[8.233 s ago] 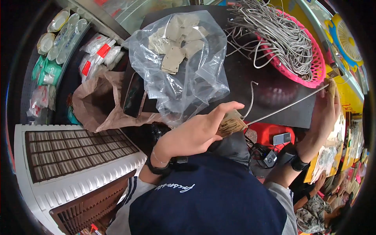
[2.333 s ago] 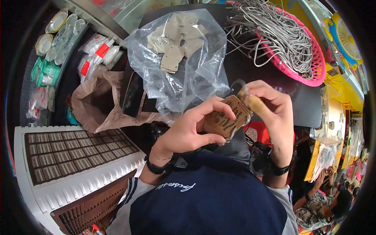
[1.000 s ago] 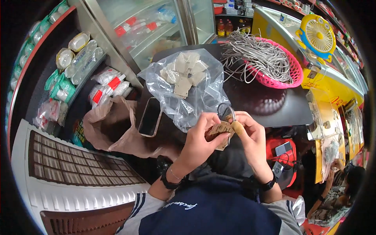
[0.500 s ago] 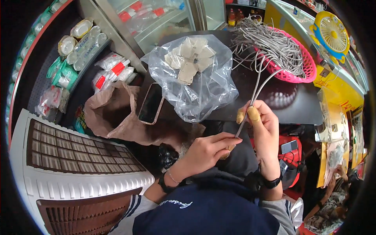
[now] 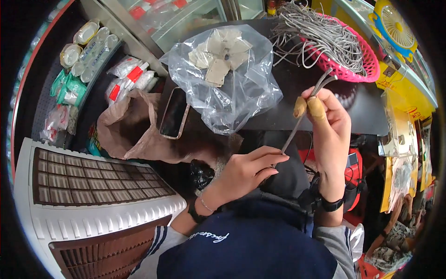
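Observation:
Thin grey cords (image 5: 293, 134) run slantwise between my two hands over the dark table's near edge. My left hand (image 5: 248, 169) is closed around their lower part, close to my lap. Higher up, my right hand (image 5: 329, 121) pinches the same cords between thumb and forefinger, both wrapped in yellowish tape. A couple of loose cord ends stick out above that pinch, near the pink basket (image 5: 373, 69). In and over the basket lies a tangled heap of grey cords (image 5: 320, 39). A clear plastic bag (image 5: 248, 100) with beige card pieces (image 5: 217, 72) on it lies left of my right hand.
A phone (image 5: 174, 114) lies beside an open brown bag (image 5: 155, 151) at the left. An air cooler (image 5: 100, 204) stands at lower left, below shelves of packaged goods (image 5: 74, 88). At the far right are a yellow-blue fan (image 5: 395, 30) and another person's arm (image 5: 394, 218).
My right hand has moved up and right along the cords, away from my left hand. The long strands that reached to the basket now end just above my right hand.

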`<act>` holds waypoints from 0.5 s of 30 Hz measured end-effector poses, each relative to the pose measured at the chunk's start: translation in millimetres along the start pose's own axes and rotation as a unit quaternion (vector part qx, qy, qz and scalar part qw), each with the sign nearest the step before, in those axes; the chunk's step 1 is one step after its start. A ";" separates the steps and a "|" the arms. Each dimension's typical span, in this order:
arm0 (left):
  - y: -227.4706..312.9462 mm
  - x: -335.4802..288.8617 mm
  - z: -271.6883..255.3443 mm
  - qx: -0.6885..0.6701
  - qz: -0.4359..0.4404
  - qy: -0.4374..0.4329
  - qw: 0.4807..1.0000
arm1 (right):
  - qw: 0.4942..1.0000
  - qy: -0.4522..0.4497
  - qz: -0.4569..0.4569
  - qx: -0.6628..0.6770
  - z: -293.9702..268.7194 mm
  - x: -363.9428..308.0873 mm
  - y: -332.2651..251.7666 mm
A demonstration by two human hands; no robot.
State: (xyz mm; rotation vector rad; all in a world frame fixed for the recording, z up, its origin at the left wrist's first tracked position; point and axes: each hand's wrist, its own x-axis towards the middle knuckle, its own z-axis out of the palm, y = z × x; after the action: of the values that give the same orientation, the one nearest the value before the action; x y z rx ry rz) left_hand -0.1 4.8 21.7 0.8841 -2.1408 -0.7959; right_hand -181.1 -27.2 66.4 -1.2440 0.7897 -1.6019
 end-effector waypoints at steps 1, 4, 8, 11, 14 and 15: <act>0.0 0.3 -1.6 -0.015 0.011 -0.018 1.000 | 1.000 0.011 0.007 0.003 -0.7 0.7 0.7; -0.3 -0.7 -6.7 -0.015 0.034 -0.056 0.998 | 1.000 0.013 0.015 0.010 -2.8 -0.4 1.5; 6.8 -2.3 -10.9 0.008 0.015 -0.077 0.997 | 0.999 0.001 0.024 0.035 -5.5 -1.4 7.8; 10.1 -1.9 -16.0 0.000 0.004 -0.099 0.995 | 0.998 -0.009 0.032 0.047 -8.0 -5.7 4.0; 1.5 -0.5 -25.0 0.090 0.114 -0.084 0.986 | 0.996 -0.036 0.041 0.064 -11.6 -7.7 0.5; 0.4 -0.6 -27.5 0.090 0.111 -0.082 0.986 | 0.997 -0.034 0.036 0.062 -11.1 -8.6 0.7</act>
State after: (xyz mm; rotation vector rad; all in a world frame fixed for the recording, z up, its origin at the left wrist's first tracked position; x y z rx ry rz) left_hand 21.1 -2.0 37.9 0.6714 -2.4360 -0.5860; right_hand -191.0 -20.0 59.6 -1.1623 0.6754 -1.5199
